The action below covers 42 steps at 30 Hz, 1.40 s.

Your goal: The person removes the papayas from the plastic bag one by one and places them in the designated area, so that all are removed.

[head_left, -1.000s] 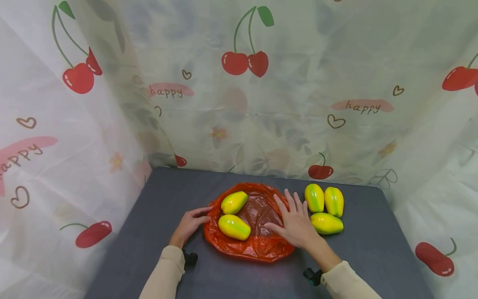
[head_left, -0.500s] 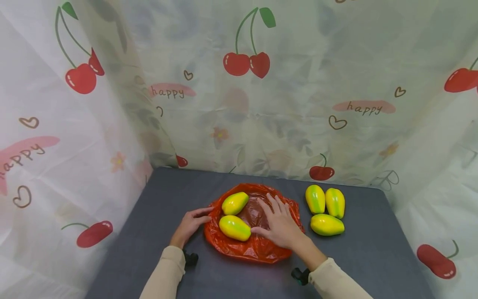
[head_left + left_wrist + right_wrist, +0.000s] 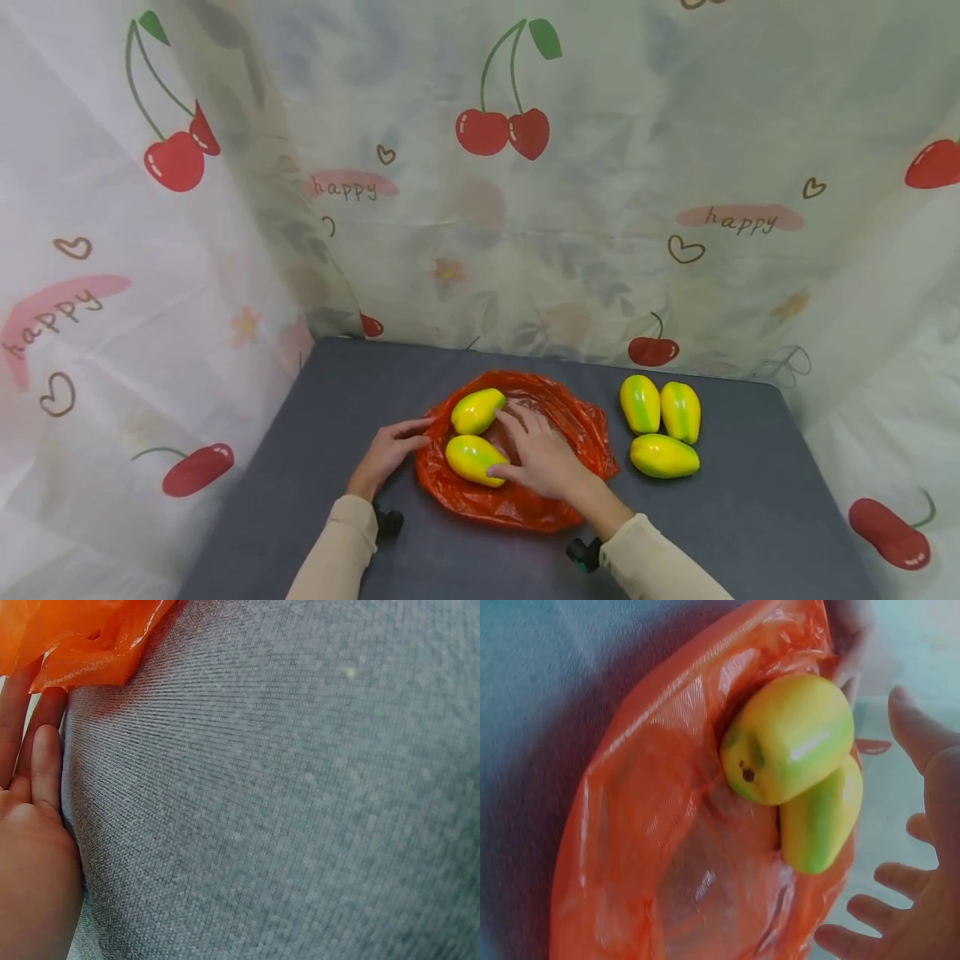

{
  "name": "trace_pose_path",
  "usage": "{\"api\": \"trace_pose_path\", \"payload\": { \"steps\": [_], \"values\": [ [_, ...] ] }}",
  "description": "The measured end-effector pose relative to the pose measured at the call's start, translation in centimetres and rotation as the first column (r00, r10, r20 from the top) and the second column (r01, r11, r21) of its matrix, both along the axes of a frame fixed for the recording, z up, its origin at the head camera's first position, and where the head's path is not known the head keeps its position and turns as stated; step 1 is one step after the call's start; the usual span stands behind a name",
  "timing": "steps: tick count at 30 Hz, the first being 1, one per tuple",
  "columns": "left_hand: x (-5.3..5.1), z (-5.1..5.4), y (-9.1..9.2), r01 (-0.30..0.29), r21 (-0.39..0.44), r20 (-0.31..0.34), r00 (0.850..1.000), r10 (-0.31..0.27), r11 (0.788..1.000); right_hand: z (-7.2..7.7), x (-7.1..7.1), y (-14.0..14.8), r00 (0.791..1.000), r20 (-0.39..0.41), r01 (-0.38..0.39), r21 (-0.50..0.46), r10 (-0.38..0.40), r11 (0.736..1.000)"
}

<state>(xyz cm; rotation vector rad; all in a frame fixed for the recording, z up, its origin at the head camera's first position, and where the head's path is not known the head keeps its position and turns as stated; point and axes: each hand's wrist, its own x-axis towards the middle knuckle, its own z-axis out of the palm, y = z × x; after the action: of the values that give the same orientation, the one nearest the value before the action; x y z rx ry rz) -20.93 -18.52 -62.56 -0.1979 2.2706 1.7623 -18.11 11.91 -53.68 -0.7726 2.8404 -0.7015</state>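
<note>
In the head view, an opened red plastic bag (image 3: 517, 521) lies on the dark grey table with two yellow-green papayas, glossy like models, on its left part: a rear papaya (image 3: 477, 411) and a front papaya (image 3: 474, 459). My left hand (image 3: 384, 457) touches the bag's left edge; in the left wrist view its fingers (image 3: 46, 761) look straight, with tips partly hidden by the plastic. My right hand (image 3: 546, 458) hovers over the bag just right of both papayas, fingers spread. In the right wrist view a gap shows between the right hand (image 3: 922, 900) and the papayas (image 3: 795, 742).
Right of the bag lie three more papayas: two side by side at the back, a left one (image 3: 641, 405) and a right one (image 3: 681, 412), and one crosswise (image 3: 664, 457) in front. A cherry-printed curtain (image 3: 570, 225) encloses the table (image 3: 360, 375) at the back and sides.
My right hand has moved left, from the bag's right edge near the three papayas to beside the two papayas on the bag. My left hand stays at the bag's left edge.
</note>
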Motion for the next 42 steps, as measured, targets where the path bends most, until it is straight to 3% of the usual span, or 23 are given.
{"api": "trace_pose_path", "payload": {
  "steps": [17, 33, 42],
  "values": [
    [0.0, -0.1, 0.1, 0.005, 0.01, -0.01, 1.0, -0.005, 1.0, -1.6, -0.3, -2.5, 0.986, 0.16, -0.039, -0.055, 0.047, 0.998],
    [-0.3, -0.2, 0.3, 0.0, -0.001, -0.005, 1.0, 0.0, 1.0, -1.9, -0.2, -3.2, 0.993, 0.09, -0.078, -0.023, 0.08, 0.997],
    [-0.3, -0.2, 0.4, -0.003, -0.007, 0.0, 1.0, 0.003, 1.0, -2.0, -0.2, -3.2, 0.991, 0.113, -0.073, 0.008, 0.071, 0.997]
  ]
}}
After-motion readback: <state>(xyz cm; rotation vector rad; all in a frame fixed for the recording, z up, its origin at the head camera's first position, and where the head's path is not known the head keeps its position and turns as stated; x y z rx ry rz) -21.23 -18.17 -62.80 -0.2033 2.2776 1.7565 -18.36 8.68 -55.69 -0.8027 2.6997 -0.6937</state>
